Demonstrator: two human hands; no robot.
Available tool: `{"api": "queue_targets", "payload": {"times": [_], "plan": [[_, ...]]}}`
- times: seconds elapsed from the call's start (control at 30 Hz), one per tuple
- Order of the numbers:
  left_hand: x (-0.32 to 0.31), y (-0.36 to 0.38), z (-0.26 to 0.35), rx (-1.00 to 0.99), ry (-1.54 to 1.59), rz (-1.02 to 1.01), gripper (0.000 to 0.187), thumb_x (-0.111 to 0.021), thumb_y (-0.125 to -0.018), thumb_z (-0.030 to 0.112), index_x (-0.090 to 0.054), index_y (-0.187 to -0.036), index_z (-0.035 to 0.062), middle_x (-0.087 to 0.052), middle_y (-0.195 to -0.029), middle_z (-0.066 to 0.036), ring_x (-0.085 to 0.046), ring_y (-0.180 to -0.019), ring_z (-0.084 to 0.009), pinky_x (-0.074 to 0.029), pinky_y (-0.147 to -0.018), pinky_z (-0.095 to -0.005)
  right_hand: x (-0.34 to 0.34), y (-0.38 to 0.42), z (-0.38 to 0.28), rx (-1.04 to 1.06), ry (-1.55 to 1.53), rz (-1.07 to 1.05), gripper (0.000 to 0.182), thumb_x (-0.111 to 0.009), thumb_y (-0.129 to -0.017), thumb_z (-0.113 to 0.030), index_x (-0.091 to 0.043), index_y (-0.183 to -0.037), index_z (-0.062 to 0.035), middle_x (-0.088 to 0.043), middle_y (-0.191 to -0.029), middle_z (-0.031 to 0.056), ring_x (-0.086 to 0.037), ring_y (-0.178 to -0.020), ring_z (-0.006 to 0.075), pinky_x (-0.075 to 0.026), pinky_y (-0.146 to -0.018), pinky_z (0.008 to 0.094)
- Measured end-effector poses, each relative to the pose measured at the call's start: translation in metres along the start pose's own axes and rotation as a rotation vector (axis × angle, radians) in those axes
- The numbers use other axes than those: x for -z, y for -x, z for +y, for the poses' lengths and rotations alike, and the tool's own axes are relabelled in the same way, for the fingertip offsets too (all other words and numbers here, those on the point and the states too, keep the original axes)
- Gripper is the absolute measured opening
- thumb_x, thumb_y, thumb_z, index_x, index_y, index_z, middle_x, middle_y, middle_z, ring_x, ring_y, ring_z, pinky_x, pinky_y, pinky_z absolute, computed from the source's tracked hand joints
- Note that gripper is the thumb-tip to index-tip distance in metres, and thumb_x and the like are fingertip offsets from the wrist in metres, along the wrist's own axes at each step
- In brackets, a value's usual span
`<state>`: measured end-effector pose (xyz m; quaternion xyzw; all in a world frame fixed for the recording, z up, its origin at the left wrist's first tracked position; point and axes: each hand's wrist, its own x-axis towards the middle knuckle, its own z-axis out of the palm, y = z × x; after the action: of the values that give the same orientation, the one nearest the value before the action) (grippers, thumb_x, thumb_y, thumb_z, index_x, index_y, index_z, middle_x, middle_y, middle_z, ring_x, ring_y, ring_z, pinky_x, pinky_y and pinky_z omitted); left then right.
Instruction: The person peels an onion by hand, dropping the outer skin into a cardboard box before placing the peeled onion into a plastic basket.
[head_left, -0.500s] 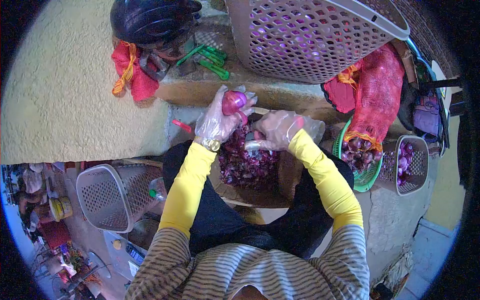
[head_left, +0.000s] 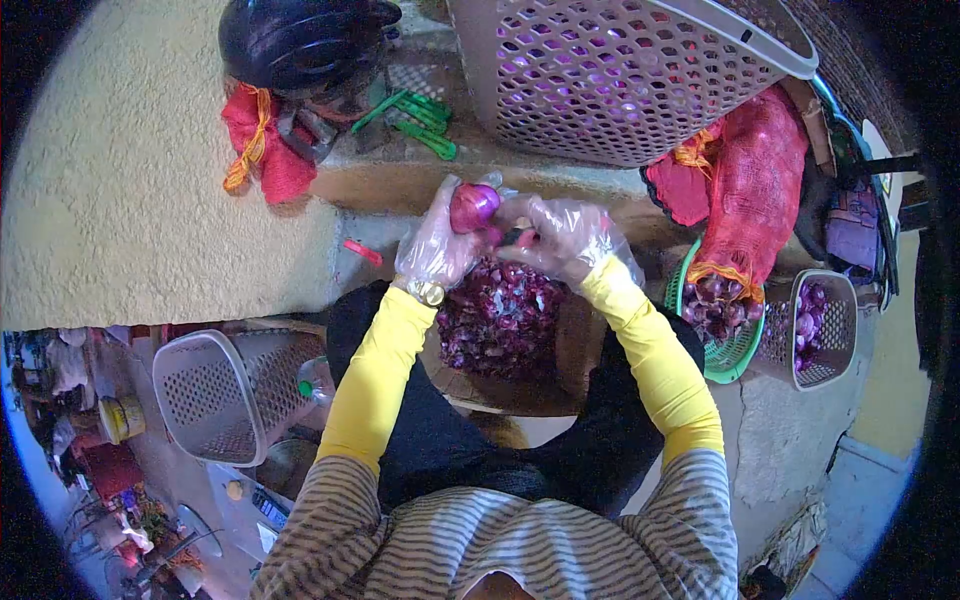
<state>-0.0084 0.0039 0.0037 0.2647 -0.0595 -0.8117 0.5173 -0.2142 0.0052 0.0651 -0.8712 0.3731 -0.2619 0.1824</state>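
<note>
Above papery purple peelings (head_left: 500, 325), round purple onion (head_left: 474, 207), finger-held in plastic-gloved left hand (head_left: 436, 247), could be dropped if film slips; plastic-gloved right hand (head_left: 578, 236) curled, hold unclear

The big basket (head_left: 610, 90) looks like smooth plastic. Left of it, the helmet (head_left: 300, 40) is black and shiny. Below it, the gloves (head_left: 440, 240) are thin, crinkly, see-through plastic. Right below it, the red sack (head_left: 755, 190) is rough netting.
</note>
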Motion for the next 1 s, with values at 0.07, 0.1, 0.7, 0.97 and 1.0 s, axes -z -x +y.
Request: {"api": "queue_targets", "payload": {"times": [0.07,0.1,0.7,0.97,1.0], "plan": [[0.005,-0.001,-0.002,0.035,-0.022,-0.033,0.055,-0.040,-0.107,0.043,-0.048,-0.139,-0.0008,-0.057,-0.135,-0.024,-0.059,-0.123,-0.0342,-0.048,-0.108,-0.0455,-0.012,0.003,0.003,0.013,0.040,0.009,0.039,-0.079,-0.080,-0.036,-0.065,-0.114,-0.0234,-0.069,-0.076,0.0039,-0.070,-0.070,0.0269,-0.054,-0.062,0.0445],[0.007,-0.002,-0.002,0.035,-0.021,-0.033,0.055,-0.040,-0.107,0.043,-0.048,-0.139,-0.0008,-0.057,-0.135,-0.024,-0.059,-0.123,-0.0342,-0.048,-0.108,-0.0455,-0.014,0.003,0.003,0.026,0.081,0.016,0.035,-0.078,-0.081,-0.028,-0.065,-0.113,-0.0245,-0.069,-0.077,0.0049,-0.070,-0.071,0.0273,-0.054,-0.063,0.0450],[-0.010,0.006,-0.001,-0.259,-0.257,0.012,0.040,-0.051,-0.103,0.026,-0.051,-0.132,-0.0016,-0.055,-0.136,-0.021,-0.051,-0.129,-0.0457,-0.043,-0.108,-0.0599,-0.014,0.000,0.011,-0.113,-0.007,-0.214,0.060,-0.064,-0.081,-0.070,-0.069,-0.100,-0.0139,-0.072,-0.082,0.0126,-0.070,-0.076,0.0367,-0.055,-0.070,0.0487],[0.039,-0.024,-0.009,-0.359,-0.567,-0.017,0.063,-0.081,-0.080,0.007,-0.049,-0.134,0.0058,-0.064,-0.127,-0.016,-0.065,-0.113,-0.0300,-0.051,-0.100,-0.0407,-0.006,-0.008,0.004,-0.236,0.037,-0.119,0.061,-0.076,-0.073,-0.067,-0.070,-0.093,-0.0095,-0.068,-0.071,0.0123,-0.068,-0.066,0.0344,-0.053,-0.062,0.0449],[0.039,-0.025,-0.010,-0.349,-0.550,-0.025,0.065,-0.082,-0.079,0.011,-0.049,-0.134,0.0058,-0.065,-0.125,-0.015,-0.066,-0.113,-0.0281,-0.051,-0.100,-0.0394,-0.007,-0.009,0.005,-0.242,0.038,-0.107,0.063,-0.076,-0.072,-0.069,-0.069,-0.091,-0.0092,-0.068,-0.071,0.0123,-0.068,-0.066,0.0343,-0.053,-0.062,0.0450]]}}
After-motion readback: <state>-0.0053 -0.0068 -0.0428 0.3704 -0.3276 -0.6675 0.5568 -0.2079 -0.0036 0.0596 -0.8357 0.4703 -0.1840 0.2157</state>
